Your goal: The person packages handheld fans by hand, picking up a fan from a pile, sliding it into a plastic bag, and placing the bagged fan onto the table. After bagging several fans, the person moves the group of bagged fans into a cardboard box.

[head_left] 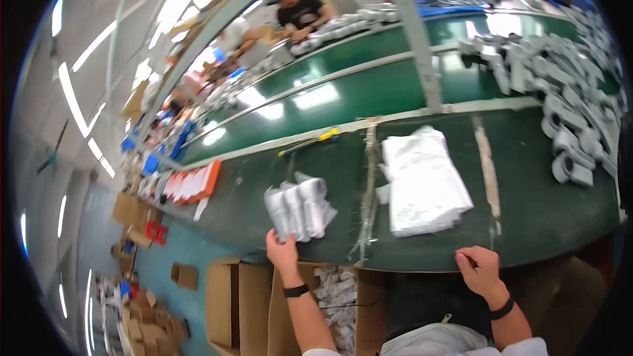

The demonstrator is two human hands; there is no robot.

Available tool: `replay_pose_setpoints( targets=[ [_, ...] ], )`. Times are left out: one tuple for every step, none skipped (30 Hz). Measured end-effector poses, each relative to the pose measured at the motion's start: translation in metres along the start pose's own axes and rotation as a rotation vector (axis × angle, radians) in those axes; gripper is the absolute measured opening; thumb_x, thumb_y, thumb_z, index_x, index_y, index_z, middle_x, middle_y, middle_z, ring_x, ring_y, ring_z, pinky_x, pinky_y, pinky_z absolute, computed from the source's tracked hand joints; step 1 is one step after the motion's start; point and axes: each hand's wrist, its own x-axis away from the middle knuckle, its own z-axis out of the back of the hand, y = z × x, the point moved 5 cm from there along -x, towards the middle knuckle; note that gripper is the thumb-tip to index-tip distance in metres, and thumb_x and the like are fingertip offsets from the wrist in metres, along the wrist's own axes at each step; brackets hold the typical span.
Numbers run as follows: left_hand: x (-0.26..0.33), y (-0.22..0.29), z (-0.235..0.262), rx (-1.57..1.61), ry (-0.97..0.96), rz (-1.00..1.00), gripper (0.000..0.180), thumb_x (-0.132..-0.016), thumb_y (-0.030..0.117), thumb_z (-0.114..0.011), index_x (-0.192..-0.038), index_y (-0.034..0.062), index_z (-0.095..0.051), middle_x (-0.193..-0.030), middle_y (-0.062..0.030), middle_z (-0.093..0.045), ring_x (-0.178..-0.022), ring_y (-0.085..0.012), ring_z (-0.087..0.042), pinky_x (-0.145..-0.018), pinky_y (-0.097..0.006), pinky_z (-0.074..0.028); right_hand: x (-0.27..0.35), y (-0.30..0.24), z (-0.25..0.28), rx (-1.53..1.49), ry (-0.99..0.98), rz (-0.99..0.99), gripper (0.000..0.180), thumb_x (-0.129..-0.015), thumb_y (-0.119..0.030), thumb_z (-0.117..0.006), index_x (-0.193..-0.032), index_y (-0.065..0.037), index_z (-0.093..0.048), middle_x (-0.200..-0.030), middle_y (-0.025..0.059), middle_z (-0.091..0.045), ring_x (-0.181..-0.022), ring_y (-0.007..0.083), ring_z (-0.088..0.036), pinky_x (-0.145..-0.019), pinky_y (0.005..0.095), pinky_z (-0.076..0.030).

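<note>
The left hand [282, 249] pinches the bagged grey parts [300, 207]; the right hand [481, 271], loosely curled and holding nothing, rests on the green table [541, 211] edge at five o'clock.

Location type: factory packing line. Indicators: a long green work surface [409, 86] divided by metal rails, with several seated workers [300, 10] along its far side; grey moulded parts [567, 99] heaped in bulk; a stack of clear plastic bags [422, 184]; open cardboard cartons [244, 303] on the floor.
</note>
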Motion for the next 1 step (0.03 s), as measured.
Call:
replay_pose_setpoints(
  targets=[
    [0.0016, 0.0176, 0.0096, -0.286, 0.042, -0.156, 0.055, -0.081, 0.021, -0.074, -0.128, 0.0040, -0.053, -0.117, -0.0199, -0.063, -0.108, -0.0352, -0.060, -0.101, -0.047, -0.042, 0.0018, 0.0065, -0.0025, 0.020, 0.005, 0.055, 0.009, -0.086, -0.010, -0.067, -0.084, -0.002, -0.070, -0.073, 0.0109, -0.067, -0.057, 0.0216, -0.061, -0.054, 0.0280, -0.047]
  ],
)
